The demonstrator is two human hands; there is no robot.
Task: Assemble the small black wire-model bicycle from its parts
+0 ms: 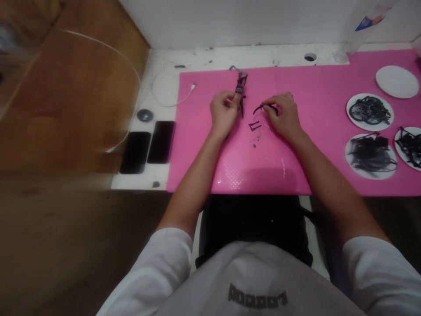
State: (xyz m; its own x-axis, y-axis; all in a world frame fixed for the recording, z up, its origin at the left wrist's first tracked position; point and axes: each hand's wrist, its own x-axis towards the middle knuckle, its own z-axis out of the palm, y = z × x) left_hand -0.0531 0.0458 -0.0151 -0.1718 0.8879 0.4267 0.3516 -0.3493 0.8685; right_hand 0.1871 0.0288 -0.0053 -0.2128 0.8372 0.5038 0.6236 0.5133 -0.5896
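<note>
My left hand (224,112) is closed on a small dark model bicycle frame (241,82), which stands up above the thumb and fingers. A little to the right, my right hand (283,112) pinches a thin curved black part (258,109) between thumb and fingertips. The two hands are apart, both over the pink mat (256,162). Between them on the mat lies a small black bracket-shaped piece (254,126). Just nearer to me are several tiny loose bits (257,138), too small to name.
White plates on the right hold model wheels and dark parts (370,110), blurred black pieces (371,153) and more black parts (411,147). Behind them stands another white plate (397,81). Left of the mat lie two black phones (135,152), a dark round object (145,115) and a white cable (179,103).
</note>
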